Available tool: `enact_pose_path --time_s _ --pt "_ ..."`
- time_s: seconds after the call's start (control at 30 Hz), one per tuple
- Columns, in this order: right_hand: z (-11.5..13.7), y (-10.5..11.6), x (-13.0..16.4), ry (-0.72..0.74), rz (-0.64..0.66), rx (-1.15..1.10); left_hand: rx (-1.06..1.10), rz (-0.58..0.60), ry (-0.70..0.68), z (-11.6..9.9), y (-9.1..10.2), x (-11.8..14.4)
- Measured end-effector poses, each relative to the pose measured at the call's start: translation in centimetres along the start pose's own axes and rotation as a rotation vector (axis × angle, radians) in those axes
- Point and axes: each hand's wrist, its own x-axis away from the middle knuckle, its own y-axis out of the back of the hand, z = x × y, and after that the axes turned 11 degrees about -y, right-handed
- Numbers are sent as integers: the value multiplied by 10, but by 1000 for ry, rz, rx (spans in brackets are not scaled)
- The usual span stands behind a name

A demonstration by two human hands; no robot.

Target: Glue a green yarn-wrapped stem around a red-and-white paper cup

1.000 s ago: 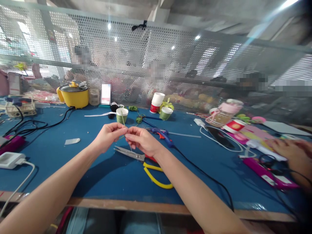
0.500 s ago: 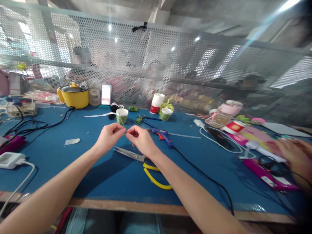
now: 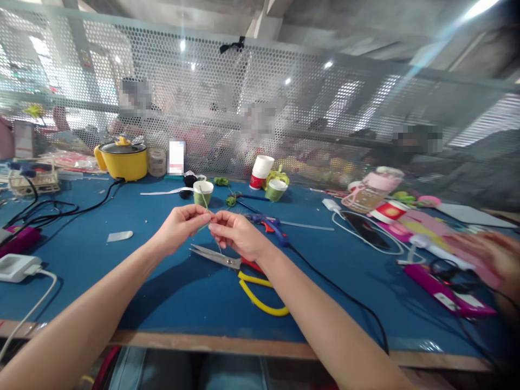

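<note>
A thin green strand (image 3: pixel 205 197), like yarn, rises from between my pinched fingers in front of a green and white paper cup (image 3: pixel 202 193). My left hand (image 3: pixel 182 226) pinches it from the left. Fingertip to fingertip with it, my right hand (image 3: pixel 235 232) is closed on the strand too, and a thin end hangs below those fingers. Just under my hands lies a pair of scissors (image 3: pixel 217 257) with yellow and red handles, partly covered by my right forearm. A blue glue gun (image 3: pixel 276 230) rests to the right of my right hand.
Green yarn (image 3: pixel 232 200), a second green cup (image 3: pixel 277 190) and stacked cups (image 3: pixel 261 172) stand farther back. A yellow electric pot (image 3: pixel 124 161) is at the back left. On the right are a phone (image 3: pixel 366 229), a purple power strip (image 3: pixel 449 292) and another person's hand (image 3: pixel 483 249).
My right hand has turned slightly, its fingers curling more around the strand. More of the strand shows above and below my fingers. The other person's hand at the right has shifted.
</note>
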Motion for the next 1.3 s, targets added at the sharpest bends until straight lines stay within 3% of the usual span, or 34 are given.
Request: enact_pose_path --time_s 0.43,0.63,0.7,0.87,1.03,1.3 --pt "-7 -4 -3 133 -220 228 -85 -119 6 -1 -5 0" --pt "-2 0 0 -4 61 -5 80 -6 41 0 0 0" --pt "-2 0 0 -17 84 -45 100 9 49 0 1 0" --pt "-4 -3 -2 61 -83 -2 26 -53 33 0 -2 0" --pt "-5 -5 -3 152 -238 203 -42 -134 11 -2 -7 1" --pt "-5 -7 -2 207 -310 369 -105 -163 11 1 -6 1"
